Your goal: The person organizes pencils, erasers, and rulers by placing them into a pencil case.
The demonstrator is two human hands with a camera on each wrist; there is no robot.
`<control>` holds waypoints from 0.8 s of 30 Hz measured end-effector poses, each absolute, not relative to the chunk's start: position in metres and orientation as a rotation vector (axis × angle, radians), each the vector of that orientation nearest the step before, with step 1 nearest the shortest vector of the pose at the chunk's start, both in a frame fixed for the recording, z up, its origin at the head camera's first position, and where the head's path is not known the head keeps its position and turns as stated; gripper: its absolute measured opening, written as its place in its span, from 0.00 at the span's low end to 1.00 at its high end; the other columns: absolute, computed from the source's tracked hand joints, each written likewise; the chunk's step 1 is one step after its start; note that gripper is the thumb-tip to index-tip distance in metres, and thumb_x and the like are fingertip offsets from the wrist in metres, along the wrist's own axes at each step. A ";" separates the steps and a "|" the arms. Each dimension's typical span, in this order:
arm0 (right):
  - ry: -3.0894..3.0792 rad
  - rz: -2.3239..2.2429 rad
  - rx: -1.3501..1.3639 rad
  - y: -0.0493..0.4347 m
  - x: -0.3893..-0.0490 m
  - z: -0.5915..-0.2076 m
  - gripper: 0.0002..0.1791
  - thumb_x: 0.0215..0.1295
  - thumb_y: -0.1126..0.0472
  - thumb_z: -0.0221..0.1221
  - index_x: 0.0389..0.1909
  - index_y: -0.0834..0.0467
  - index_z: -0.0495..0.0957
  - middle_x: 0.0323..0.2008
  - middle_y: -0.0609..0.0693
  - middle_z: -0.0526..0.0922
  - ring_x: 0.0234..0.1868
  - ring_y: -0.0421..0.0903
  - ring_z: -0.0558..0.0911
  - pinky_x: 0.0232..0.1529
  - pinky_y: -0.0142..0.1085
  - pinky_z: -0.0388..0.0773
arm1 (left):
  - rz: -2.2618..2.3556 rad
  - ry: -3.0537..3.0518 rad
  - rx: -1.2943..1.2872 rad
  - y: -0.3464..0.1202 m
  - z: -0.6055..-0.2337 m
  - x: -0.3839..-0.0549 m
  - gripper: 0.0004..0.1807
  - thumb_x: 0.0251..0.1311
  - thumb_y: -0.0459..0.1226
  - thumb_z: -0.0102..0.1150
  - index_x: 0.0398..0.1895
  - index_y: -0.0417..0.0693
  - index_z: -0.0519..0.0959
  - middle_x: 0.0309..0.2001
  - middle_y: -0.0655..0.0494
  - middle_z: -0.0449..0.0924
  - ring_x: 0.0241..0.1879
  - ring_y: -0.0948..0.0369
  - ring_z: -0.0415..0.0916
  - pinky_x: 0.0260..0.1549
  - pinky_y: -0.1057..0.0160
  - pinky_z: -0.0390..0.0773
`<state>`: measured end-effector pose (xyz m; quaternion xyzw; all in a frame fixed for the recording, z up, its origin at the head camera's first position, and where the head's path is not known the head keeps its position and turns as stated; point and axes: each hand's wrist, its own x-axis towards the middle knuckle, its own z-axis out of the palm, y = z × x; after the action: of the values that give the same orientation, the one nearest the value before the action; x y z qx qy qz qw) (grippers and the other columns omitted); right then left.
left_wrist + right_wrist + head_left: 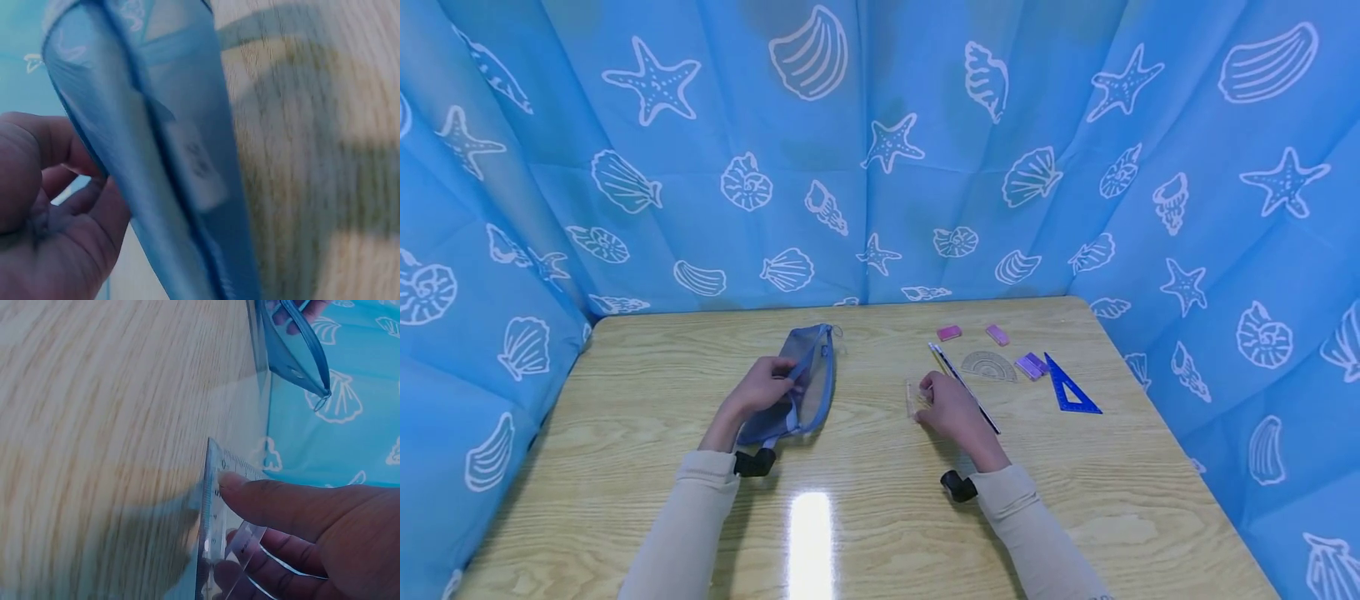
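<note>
My left hand [766, 385] grips the near side of a blue see-through zip pouch [820, 392], whose zip side faces right. In the left wrist view, thumb and fingers pinch the pouch [187, 94] by its edge, and a white label [197, 164] shows through it. My right hand [953, 410] holds a clear plastic set square [912, 398] between thumb and fingers, just left of a dark pencil [951, 367]. Up close in the right wrist view, the thumb presses the printed face of the set square [215, 515]; part of it is hidden behind the fingers.
Right of my right hand lie a clear protractor [990, 365], a purple sharpener-like block [1032, 366] and a blue set square [1067, 392]. Two pink erasers [950, 332] lie behind them. A blue curtain [865, 167] borders the wooden table [880, 517].
</note>
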<state>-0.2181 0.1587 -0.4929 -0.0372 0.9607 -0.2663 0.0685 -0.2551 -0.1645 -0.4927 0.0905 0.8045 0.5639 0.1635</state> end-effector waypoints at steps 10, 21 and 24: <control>2.836 -0.951 -0.169 0.162 -0.216 -0.485 0.08 0.62 0.71 0.60 0.43 0.63 0.81 0.32 0.50 0.80 0.32 0.45 0.76 0.34 0.38 0.76 | 1.754 2.213 0.162 -0.167 -0.507 -0.257 0.22 0.69 0.23 0.44 0.65 0.25 0.70 0.53 0.31 0.78 0.45 0.57 0.82 0.41 0.63 0.85; 2.713 -1.202 -0.292 0.164 -0.214 -0.476 0.08 0.65 0.72 0.58 0.43 0.67 0.81 0.32 0.52 0.79 0.29 0.43 0.77 0.29 0.32 0.75 | 1.960 2.115 0.102 -0.166 -0.515 -0.254 0.23 0.70 0.23 0.41 0.66 0.24 0.68 0.56 0.31 0.78 0.41 0.65 0.82 0.38 0.68 0.84; 2.705 -1.239 -0.323 0.162 -0.212 -0.473 0.08 0.66 0.71 0.59 0.44 0.67 0.81 0.34 0.54 0.81 0.29 0.43 0.79 0.31 0.33 0.77 | 2.040 2.065 0.054 -0.165 -0.518 -0.252 0.22 0.71 0.24 0.40 0.66 0.25 0.69 0.55 0.36 0.80 0.42 0.65 0.83 0.42 0.67 0.85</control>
<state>-0.2122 0.1624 -0.4727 -0.1077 0.9013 -0.4128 0.0745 -0.2524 -0.1653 -0.5180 0.0185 0.7062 0.6977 0.1189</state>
